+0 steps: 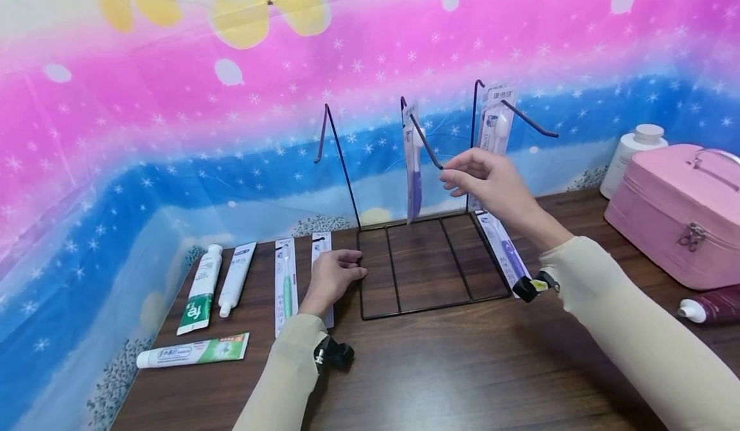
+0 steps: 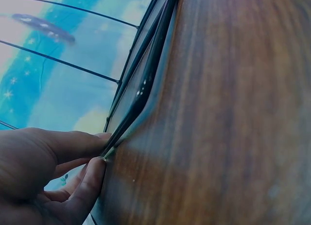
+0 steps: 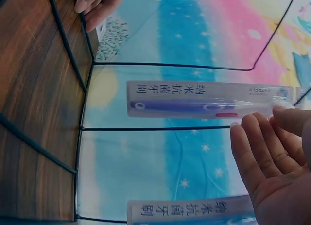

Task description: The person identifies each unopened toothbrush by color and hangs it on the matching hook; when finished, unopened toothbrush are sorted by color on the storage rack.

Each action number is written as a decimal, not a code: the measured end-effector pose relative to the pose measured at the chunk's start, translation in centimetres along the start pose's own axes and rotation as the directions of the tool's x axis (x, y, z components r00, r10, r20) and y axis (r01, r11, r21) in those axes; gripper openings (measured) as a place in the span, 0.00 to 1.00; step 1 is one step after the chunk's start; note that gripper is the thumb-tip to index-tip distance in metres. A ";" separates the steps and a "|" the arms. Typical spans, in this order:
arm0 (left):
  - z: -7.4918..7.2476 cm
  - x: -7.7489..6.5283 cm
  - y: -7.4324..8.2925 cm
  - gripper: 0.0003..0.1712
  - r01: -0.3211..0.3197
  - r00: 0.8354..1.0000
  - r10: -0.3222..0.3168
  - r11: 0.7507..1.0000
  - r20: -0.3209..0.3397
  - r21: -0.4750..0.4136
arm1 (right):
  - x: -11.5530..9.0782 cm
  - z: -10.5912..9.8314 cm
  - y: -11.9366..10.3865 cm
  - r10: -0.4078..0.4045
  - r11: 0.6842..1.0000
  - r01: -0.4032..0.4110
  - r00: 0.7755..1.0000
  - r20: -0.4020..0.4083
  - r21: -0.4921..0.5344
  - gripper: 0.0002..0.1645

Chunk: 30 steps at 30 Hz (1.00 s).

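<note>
A black wire rack (image 1: 396,277) stands on the table with upright hooks at its back. My left hand (image 1: 335,277) pinches the left side of its base between thumb and fingers; the left wrist view shows that hand (image 2: 53,171) at the dark wire. My right hand (image 1: 491,177) is at the middle hook (image 1: 426,142), thumb and forefinger meeting at its tip. From this hook hangs a packaged purple toothbrush (image 1: 414,167), which the right wrist view shows beside the right hand (image 3: 272,157). More packaged toothbrushes (image 1: 494,123) hang on the right hook. The left hook (image 1: 321,135) carries nothing.
Packaged toothbrushes, one green (image 1: 286,283), lie left of the rack, and one purple (image 1: 503,254) lies at its right. Toothpaste tubes (image 1: 199,290) are farther left. A pink case (image 1: 665,212), white bottle (image 1: 630,155) and dark red tube (image 1: 713,306) are at right.
</note>
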<state>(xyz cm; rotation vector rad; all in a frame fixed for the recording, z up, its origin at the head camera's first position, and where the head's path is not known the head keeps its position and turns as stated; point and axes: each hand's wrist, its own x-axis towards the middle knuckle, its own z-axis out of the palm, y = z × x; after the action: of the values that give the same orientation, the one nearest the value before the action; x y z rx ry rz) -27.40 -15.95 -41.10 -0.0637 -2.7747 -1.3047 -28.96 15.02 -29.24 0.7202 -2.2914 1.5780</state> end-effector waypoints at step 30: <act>0.1 0.0 0.0 0.20 0.022 1.000 -0.022 1.000 0.011 -0.007 | -4.4 -10.4 4.9 0.134 0.990 -0.133 0.990 -0.039 0.045 0.18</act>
<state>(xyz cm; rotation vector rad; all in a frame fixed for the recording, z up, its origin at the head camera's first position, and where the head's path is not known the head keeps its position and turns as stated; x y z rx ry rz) -27.39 -15.89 -41.21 -0.0411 -2.7874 -1.3238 -28.56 27.12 -31.38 0.5477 -2.3256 1.6874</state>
